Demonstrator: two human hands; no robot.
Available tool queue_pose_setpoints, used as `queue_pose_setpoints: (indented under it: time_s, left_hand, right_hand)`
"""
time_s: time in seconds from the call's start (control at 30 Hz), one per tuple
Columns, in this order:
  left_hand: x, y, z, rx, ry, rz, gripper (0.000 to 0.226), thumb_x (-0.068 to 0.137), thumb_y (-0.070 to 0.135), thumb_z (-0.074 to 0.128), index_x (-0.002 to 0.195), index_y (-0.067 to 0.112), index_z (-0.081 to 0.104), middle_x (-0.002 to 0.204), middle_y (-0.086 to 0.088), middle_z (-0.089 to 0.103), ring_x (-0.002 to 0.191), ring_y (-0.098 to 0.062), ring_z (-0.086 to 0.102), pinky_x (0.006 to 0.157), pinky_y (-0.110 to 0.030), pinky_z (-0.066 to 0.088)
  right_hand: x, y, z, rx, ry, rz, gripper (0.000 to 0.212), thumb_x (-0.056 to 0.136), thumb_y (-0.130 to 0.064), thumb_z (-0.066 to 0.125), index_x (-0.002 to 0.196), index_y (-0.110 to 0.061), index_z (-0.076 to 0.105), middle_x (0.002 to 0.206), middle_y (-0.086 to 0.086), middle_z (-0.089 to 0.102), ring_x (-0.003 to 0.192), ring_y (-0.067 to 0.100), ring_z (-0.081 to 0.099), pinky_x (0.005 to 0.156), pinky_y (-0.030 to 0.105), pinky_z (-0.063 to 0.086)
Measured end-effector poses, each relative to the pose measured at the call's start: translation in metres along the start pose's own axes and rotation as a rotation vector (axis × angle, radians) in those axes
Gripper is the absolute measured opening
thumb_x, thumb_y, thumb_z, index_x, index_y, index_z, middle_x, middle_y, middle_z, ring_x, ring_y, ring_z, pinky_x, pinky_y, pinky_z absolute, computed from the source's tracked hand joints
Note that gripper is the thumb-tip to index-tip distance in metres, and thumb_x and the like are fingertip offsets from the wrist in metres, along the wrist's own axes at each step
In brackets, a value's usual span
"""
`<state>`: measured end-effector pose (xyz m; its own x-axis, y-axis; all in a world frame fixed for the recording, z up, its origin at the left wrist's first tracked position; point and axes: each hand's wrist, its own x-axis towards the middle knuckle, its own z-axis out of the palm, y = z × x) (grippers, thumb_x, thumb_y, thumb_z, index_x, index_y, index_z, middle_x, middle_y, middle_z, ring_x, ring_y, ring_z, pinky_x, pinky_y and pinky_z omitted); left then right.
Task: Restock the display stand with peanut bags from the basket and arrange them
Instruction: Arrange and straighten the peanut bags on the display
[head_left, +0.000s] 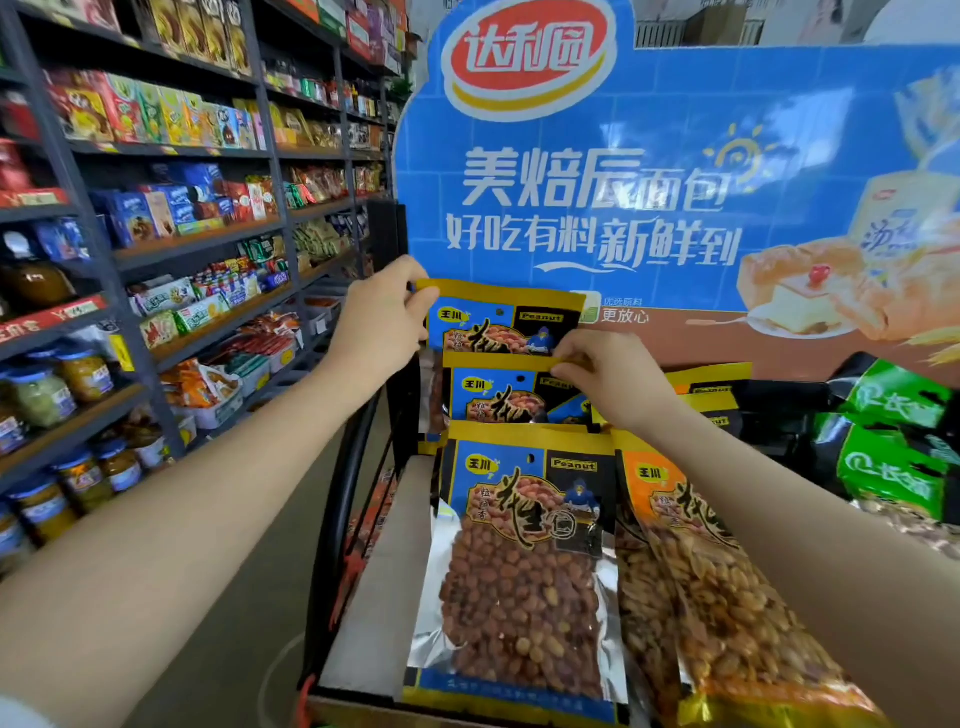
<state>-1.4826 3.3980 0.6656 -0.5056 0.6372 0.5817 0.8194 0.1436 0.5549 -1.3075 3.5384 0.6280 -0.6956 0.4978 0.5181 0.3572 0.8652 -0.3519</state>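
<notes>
On the display stand (374, 613), blue-and-yellow peanut bags lie in a column. My left hand (382, 317) pinches the top left corner of the rearmost peanut bag (498, 319). My right hand (610, 379) grips the top edge of the second peanut bag (498, 395) just in front of it. A third blue peanut bag (524, 561) lies flat nearest me. To its right, under my right forearm, lies an orange-labelled peanut bag (722, 623). The basket is not in view.
A blue bread advertisement board (675, 182) rises behind the stand. Green snack bags (893, 447) fill the stand's right side. Dark shelves (171, 249) of snacks and jars line the left, with an aisle floor (249, 597) between them and the stand.
</notes>
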Motion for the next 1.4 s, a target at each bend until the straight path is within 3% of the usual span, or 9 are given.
queue_pose_setpoints:
  time_s: [0.33, 0.47, 0.57, 0.73, 0.87, 1.03, 1.17, 1.3, 1.4]
  left_hand:
    - [-0.005, -0.021, 0.01, 0.126, -0.079, 0.002, 0.021, 0.098, 0.019, 0.035, 0.113, 0.007, 0.044, 0.102, -0.021, 0.064, 0.085, -0.034, 0.064, 0.074, -0.049, 0.052]
    - [-0.022, -0.013, 0.019, 0.247, 0.164, 0.391, 0.024, 0.091, 0.011, 0.051, 0.113, 0.001, 0.05, 0.114, -0.019, 0.052, 0.099, -0.033, 0.056, 0.078, -0.039, 0.046]
    - [-0.028, -0.02, 0.037, 0.532, 0.012, 0.582, 0.031, 0.079, 0.007, 0.067, 0.109, 0.005, 0.06, 0.117, -0.02, 0.057, 0.105, -0.04, 0.056, 0.081, -0.047, 0.048]
    - [-0.03, -0.024, 0.048, 0.658, -0.236, 0.498, 0.063, 0.085, 0.017, 0.063, 0.141, 0.016, 0.034, 0.154, -0.016, 0.018, 0.14, -0.033, 0.02, 0.109, -0.046, 0.03]
    - [-0.03, -0.023, 0.043, 0.713, -0.31, 0.494, 0.07, 0.086, 0.016, 0.062, 0.145, 0.021, 0.024, 0.157, -0.011, 0.004, 0.143, -0.029, 0.01, 0.109, -0.043, 0.031]
    - [-0.037, -0.02, 0.04, 0.729, -0.375, 0.454, 0.068, 0.089, 0.012, 0.057, 0.146, 0.022, 0.02, 0.158, -0.006, -0.005, 0.145, -0.025, 0.001, 0.097, -0.038, 0.043]
    - [-0.04, -0.026, 0.039, 0.689, -0.412, 0.47, 0.071, 0.087, -0.008, 0.046, 0.146, 0.023, 0.021, 0.158, -0.002, -0.002, 0.145, -0.022, 0.003, 0.079, -0.032, 0.049]
    - [-0.052, -0.022, 0.033, 0.338, -0.45, 0.238, 0.047, 0.096, 0.011, 0.039, 0.142, 0.018, 0.032, 0.155, -0.001, 0.019, 0.141, -0.018, 0.022, 0.109, -0.031, 0.032]
    - [-0.083, -0.023, 0.033, 0.174, -0.393, 0.057, 0.051, 0.093, 0.028, 0.049, 0.14, 0.014, 0.033, 0.145, -0.005, 0.038, 0.13, -0.02, 0.04, 0.103, -0.031, 0.034]
  right_hand:
    - [0.022, -0.03, 0.0, -0.035, 0.118, 0.104, 0.019, 0.091, -0.023, 0.056, 0.106, -0.013, 0.063, 0.098, 0.011, 0.068, 0.09, 0.029, 0.061, 0.068, 0.033, 0.048]
    - [0.024, -0.027, -0.006, -0.064, 0.081, 0.111, 0.02, 0.09, -0.021, 0.057, 0.106, -0.009, 0.061, 0.1, 0.016, 0.067, 0.093, 0.033, 0.059, 0.07, 0.032, 0.044]
    - [0.016, -0.015, -0.014, -0.076, 0.12, 0.157, 0.027, 0.088, -0.02, 0.061, 0.11, -0.006, 0.054, 0.099, 0.016, 0.064, 0.092, 0.032, 0.059, 0.074, 0.035, 0.046]
    - [-0.013, 0.012, -0.02, -0.19, 0.043, 0.068, 0.018, 0.087, -0.017, 0.061, 0.102, -0.009, 0.057, 0.095, 0.009, 0.063, 0.089, 0.028, 0.058, 0.075, 0.039, 0.05]
    - [-0.022, 0.02, -0.009, -0.498, -0.241, -0.182, 0.039, 0.091, -0.013, 0.053, 0.13, -0.02, 0.05, 0.129, 0.005, 0.055, 0.122, 0.028, 0.047, 0.099, 0.041, 0.041]
    - [-0.017, 0.014, -0.001, -0.693, -0.26, -0.177, 0.046, 0.094, -0.023, 0.049, 0.137, -0.024, 0.035, 0.129, 0.007, 0.053, 0.121, 0.028, 0.045, 0.096, 0.038, 0.039]
    - [-0.013, 0.003, 0.0, -0.737, -0.216, -0.252, 0.027, 0.089, -0.021, 0.055, 0.116, -0.017, 0.058, 0.123, 0.01, 0.05, 0.117, 0.031, 0.042, 0.092, 0.041, 0.037]
    - [-0.001, -0.018, -0.011, -0.444, -0.14, -0.271, 0.02, 0.086, -0.025, 0.061, 0.1, -0.012, 0.064, 0.115, 0.009, 0.058, 0.111, 0.03, 0.049, 0.086, 0.041, 0.043]
    - [0.016, -0.044, -0.017, -0.29, -0.091, -0.228, 0.021, 0.087, -0.027, 0.06, 0.1, -0.011, 0.06, 0.104, 0.009, 0.064, 0.097, 0.03, 0.058, 0.071, 0.038, 0.05]
